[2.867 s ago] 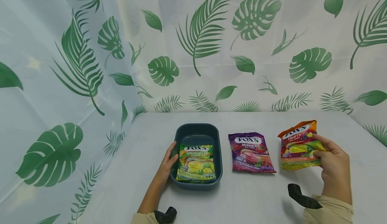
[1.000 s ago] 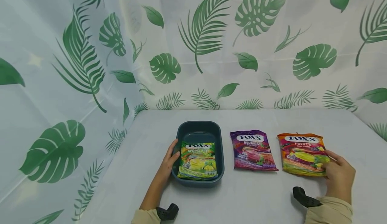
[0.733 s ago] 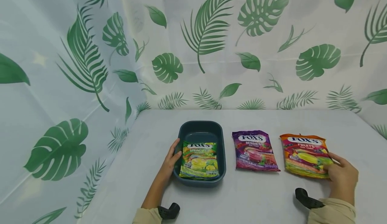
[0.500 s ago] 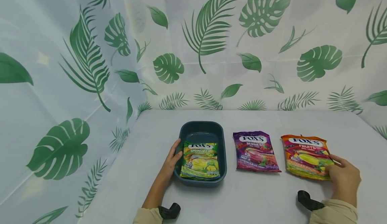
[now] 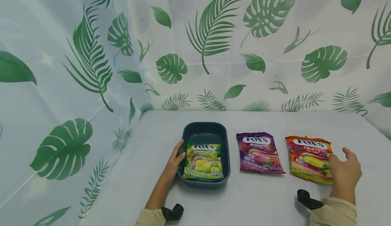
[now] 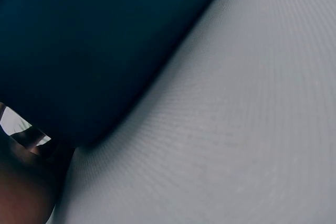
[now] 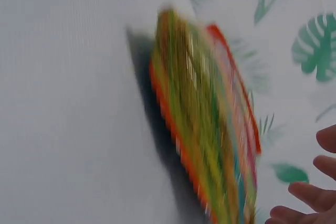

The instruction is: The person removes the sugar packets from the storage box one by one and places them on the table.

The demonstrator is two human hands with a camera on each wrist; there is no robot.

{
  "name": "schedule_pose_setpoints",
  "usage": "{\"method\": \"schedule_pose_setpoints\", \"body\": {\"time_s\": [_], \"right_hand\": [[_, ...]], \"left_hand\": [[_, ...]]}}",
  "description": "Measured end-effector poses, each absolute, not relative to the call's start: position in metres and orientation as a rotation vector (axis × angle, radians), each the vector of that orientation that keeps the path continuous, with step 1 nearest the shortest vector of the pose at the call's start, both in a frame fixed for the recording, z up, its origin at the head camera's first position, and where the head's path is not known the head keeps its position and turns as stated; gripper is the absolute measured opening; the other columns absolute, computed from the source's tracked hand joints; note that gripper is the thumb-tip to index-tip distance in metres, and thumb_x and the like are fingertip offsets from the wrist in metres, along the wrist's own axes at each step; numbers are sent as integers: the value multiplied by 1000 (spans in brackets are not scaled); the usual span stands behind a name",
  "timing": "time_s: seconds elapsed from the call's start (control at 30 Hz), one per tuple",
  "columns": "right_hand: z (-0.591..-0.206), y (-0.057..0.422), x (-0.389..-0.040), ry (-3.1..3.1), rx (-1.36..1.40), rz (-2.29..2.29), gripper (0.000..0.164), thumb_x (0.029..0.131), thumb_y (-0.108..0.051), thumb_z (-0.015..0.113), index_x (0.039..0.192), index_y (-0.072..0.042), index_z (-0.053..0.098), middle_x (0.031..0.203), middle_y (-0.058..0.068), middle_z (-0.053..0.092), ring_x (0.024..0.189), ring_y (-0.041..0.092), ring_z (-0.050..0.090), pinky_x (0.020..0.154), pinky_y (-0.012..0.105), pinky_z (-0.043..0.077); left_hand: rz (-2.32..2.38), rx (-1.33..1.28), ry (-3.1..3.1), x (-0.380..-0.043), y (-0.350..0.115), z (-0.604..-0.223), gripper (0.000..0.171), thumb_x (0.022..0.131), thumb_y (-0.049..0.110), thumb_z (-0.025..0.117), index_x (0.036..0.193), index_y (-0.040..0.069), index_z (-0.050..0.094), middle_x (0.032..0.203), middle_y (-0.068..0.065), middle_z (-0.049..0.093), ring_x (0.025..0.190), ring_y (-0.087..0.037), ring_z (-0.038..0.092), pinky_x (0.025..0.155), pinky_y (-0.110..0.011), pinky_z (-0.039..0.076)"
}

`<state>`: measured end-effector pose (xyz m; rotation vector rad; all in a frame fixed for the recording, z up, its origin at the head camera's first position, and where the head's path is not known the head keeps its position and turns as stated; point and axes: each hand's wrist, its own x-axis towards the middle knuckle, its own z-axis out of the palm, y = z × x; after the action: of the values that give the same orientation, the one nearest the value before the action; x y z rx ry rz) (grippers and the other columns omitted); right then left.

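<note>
My left hand (image 5: 172, 165) holds the left side of a dark teal plastic bin (image 5: 226, 151), thumb over the rim and fingers along the outer wall. Inside the bin's near half lies a green Fox's Spring Tea candy bag (image 5: 203, 163). My right hand (image 5: 346, 170) is beside the lower right edge of an orange Fox's Fruits candy bag (image 5: 308, 156), thumb and forefinger apart. The right wrist view shows spread fingertips (image 7: 304, 195) away from the blurred Fruits bag (image 7: 194, 119). Between the bin and the Fruits bag lies a purple Fox's Berries candy bag (image 5: 259, 153).
Everything rests on a white cloth-covered table (image 5: 253, 199). A leaf-printed curtain (image 5: 210, 83) rises behind the table and along its left side. Each wrist carries a black camera mount, such as the one by the right sleeve (image 5: 334, 212).
The right hand lowered the tilted orange Fruits bag flat onto the table, then let go, its fingers parting from the bag. The left hand stays on the bin; the view shifted slightly.
</note>
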<state>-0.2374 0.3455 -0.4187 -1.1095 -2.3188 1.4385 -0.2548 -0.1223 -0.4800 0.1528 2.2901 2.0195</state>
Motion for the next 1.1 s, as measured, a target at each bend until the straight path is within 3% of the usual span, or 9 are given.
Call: {"method": "schedule_pose_setpoints", "body": {"time_s": [0.2, 0.33, 0.47, 0.83, 1.1], "right_hand": [[-404, 297, -254, -2418, -870, 1393, 71, 97, -29, 35, 152, -6, -4, 158, 23, -5, 145, 45, -1, 115, 62, 11], [-404, 276, -258, -2481, -733, 1279, 75, 96, -25, 39, 150, 0, -5, 156, 27, -9, 142, 50, -9, 112, 67, 4], [-401, 257, -259, -2495, -667, 1272, 78, 96, -26, 42, 151, -3, -8, 156, 25, -15, 141, 51, -16, 109, 69, -1], [-380, 187, -252, -2611, -232, 1372, 83, 97, -29, 47, 151, -9, -13, 157, 18, -18, 143, 44, -19, 111, 66, -2], [-379, 136, -242, -2648, 90, 1440, 83, 96, -28, 50, 152, -11, -10, 159, 16, -12, 146, 40, -12, 112, 66, 1]], "left_hand": [[2017, 179, 2302, -256, -123, -478, 55, 100, 24, 39, 152, 17, 20, 160, -12, 9, 148, -35, 3, 115, -62, 3], [2012, 194, 2297, -254, -123, -479, 56, 100, 22, 39, 152, 15, 19, 160, -14, 9, 148, -36, 3, 115, -62, 4], [2016, 176, 2289, -253, -122, -480, 55, 100, 23, 39, 152, 15, 20, 160, -13, 9, 148, -35, 3, 116, -61, 4], [2048, 151, 2266, -255, -124, -479, 55, 100, 26, 39, 151, 19, 21, 161, -10, 9, 148, -33, 3, 116, -60, 3], [2052, 175, 2271, -255, -123, -480, 55, 100, 23, 39, 151, 16, 22, 160, -13, 9, 148, -34, 2, 116, -60, 2]]}}
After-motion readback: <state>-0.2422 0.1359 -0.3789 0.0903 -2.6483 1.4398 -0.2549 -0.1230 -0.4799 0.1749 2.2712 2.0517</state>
